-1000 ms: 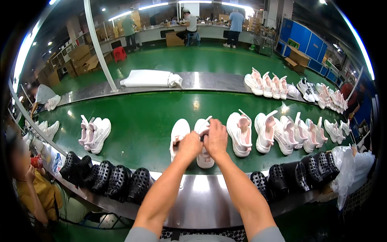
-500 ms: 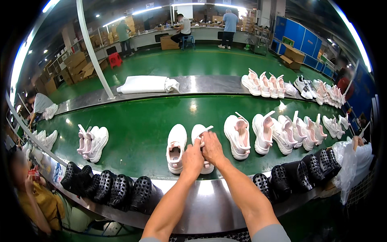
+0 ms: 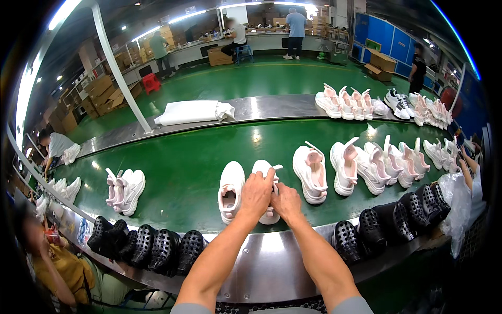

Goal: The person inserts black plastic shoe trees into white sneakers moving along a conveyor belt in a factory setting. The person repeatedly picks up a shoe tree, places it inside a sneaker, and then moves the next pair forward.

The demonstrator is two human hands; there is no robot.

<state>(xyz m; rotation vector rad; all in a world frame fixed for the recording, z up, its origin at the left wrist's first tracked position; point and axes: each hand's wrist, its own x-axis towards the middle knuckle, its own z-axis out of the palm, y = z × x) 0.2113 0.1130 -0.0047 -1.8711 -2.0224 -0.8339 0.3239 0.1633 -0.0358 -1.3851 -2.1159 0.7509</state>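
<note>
A white sneaker (image 3: 263, 166) with a raised strap or tongue end rests on the green belt in front of me, toe pointing away. My left hand (image 3: 255, 192) lies over its upper with the fingers bent down onto it. At its right side, close to the opening, my right hand (image 3: 286, 202) has curled fingers against the shoe. The hands cover most of the opening, so what the fingertips pinch is hidden. Just left stands another white sneaker (image 3: 231, 189) with its opening showing, untouched.
More white sneakers with pink linings (image 3: 310, 174) line the belt (image 3: 183, 178) at right; a pair (image 3: 127, 191) stands left. Black perforated shoe forms (image 3: 190, 252) sit along the metal edge (image 3: 261, 261). A white wrapped bundle (image 3: 193, 112) lies beyond. A seated person (image 3: 73, 267) is at left.
My left hand has moved forward over the sneaker's upper. My right hand has drawn back from the strap end to the shoe's right side. The whole view has shifted slightly.
</note>
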